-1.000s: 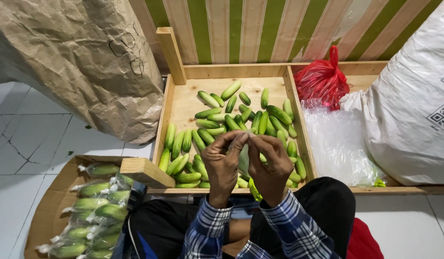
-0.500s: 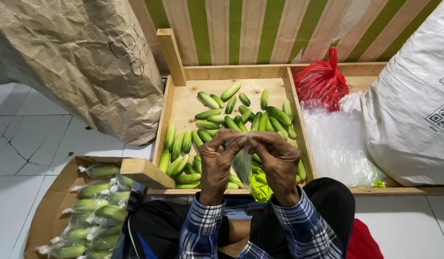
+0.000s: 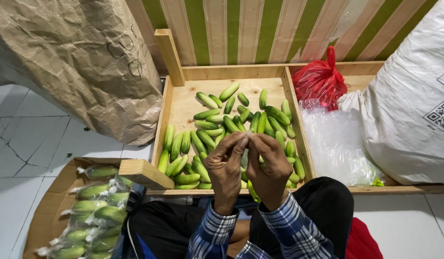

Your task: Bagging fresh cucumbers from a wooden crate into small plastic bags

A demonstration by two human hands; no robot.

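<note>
We count two hands at work: the left hand and the right hand are raised together over the wooden tray, fingertips pinched shut on the top of a small clear plastic bag that hangs between them; a green cucumber shows below the hands, apparently in it. The tray holds roughly forty loose cucumbers, piled toward its near and right side, with bare wood at the far left. One cardboard box at lower left holds about nine bagged cucumbers. One red bag, one stack of clear bags, one white sack and one brown paper sack stand around. Open tile floor lies left.
</note>
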